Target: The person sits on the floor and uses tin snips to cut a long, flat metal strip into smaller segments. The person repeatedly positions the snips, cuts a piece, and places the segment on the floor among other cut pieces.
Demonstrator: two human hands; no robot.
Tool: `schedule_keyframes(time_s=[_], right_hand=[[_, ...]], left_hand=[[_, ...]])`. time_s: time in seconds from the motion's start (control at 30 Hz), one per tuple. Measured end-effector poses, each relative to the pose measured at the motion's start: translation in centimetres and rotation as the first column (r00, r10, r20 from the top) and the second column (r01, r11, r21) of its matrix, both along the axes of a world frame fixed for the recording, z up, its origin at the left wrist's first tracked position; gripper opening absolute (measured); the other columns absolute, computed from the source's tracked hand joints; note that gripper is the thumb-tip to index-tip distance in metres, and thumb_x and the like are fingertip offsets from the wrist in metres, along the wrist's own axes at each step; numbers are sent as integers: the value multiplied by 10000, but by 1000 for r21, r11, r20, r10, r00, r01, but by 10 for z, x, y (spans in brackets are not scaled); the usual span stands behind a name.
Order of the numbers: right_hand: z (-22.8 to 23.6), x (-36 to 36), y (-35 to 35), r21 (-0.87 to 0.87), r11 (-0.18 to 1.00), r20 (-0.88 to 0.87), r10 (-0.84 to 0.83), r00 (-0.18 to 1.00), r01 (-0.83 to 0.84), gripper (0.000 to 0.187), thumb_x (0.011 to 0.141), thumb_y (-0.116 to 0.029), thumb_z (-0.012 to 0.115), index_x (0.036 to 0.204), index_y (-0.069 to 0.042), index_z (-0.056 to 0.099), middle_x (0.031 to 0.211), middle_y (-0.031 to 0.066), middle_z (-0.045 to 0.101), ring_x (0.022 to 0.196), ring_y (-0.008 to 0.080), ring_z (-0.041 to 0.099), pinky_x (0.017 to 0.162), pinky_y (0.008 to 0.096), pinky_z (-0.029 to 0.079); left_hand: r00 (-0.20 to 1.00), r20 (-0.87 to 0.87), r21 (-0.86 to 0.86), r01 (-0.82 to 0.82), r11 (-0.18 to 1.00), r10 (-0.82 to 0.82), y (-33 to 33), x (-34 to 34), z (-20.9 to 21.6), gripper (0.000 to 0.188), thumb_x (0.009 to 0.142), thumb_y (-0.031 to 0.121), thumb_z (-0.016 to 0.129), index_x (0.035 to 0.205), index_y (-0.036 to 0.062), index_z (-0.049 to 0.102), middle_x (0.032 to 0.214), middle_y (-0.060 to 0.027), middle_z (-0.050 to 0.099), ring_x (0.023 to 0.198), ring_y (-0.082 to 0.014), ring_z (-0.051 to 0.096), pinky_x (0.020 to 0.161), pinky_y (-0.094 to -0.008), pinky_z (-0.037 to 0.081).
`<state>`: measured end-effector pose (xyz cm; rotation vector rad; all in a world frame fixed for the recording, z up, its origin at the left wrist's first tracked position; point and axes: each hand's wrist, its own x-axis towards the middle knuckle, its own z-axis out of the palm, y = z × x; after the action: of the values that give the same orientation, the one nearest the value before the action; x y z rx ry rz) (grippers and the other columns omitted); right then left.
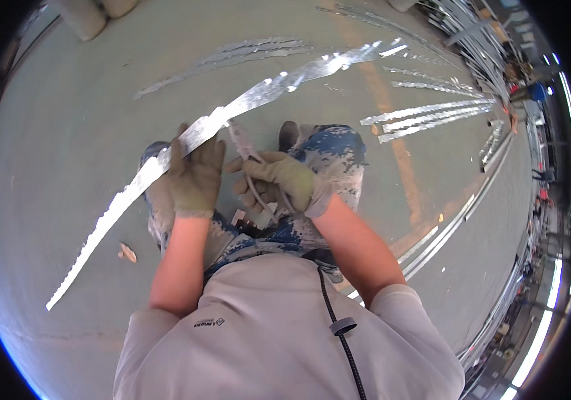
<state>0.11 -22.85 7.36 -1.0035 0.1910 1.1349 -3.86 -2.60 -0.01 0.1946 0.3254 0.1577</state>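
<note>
A long, shiny metal strip (259,95) with jagged, notched edges runs slantwise from the lower left to the upper middle. My left hand (195,173), in a dull green work glove, grips it left of its middle, with the fingers around the strip. My right hand (285,177), gloved likewise, is closed around the handles of a pair of tin snips (243,141). Their jaws point up and away from me, close to the strip's near edge just right of my left hand. Whether the jaws touch the metal I cannot tell.
More jagged metal strips (432,117) lie on the green floor (72,200) at right, and others (232,57) lie beyond the held one. Long metal bars (475,57) are piled at the far right. A small brown scrap (127,252) sits at left.
</note>
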Motion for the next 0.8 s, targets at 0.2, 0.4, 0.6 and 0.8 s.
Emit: schedule_keyframes(time_s=[0.2, 0.4, 0.6, 0.8], right_hand=[[-9, 1, 5, 102, 993, 38, 55, 998, -58, 325, 1066, -275, 614, 1277, -28, 636, 910, 110, 719, 710, 213, 710, 562, 360, 588], [25, 9, -12, 128, 992, 157, -23, 987, 2, 366, 1085, -261, 565, 1312, 23, 612, 872, 76, 719, 685, 184, 691, 551, 314, 541], [38, 34, -40, 185, 976, 231, -159, 960, 117, 404, 1084, -289, 559, 1335, 26, 591, 880, 63, 700, 678, 171, 658, 558, 325, 510], [25, 48, -62, 157, 972, 266, -212, 940, 175, 463, 1069, -341, 584, 1380, 2, 578, 893, 23, 661, 683, 150, 604, 552, 318, 453]], left_hand=[[981, -96, 236, -143, 961, 169, 0, -4, 13, 483, 1060, 331, 609, 1471, 98, 506, 1483, -138, 568, 1372, -317, 557, 1184, -506, 432], [996, -32, 216, -71, 974, 80, -16, 16, 37, 498, 1074, 369, 580, 1485, 109, 476, 1378, -136, 643, 1207, -299, 670, 1116, -496, 506], [999, 1, 281, -36, 959, 37, -52, 58, 59, 449, 1098, 331, 547, 1482, 106, 485, 1367, -123, 644, 1186, -292, 670, 1030, -449, 561], [997, -71, 237, 22, 971, -6, -82, 80, 55, 428, 1102, 295, 546, 1488, 120, 486, 1306, -127, 655, 1132, -272, 695, 930, -399, 613]])
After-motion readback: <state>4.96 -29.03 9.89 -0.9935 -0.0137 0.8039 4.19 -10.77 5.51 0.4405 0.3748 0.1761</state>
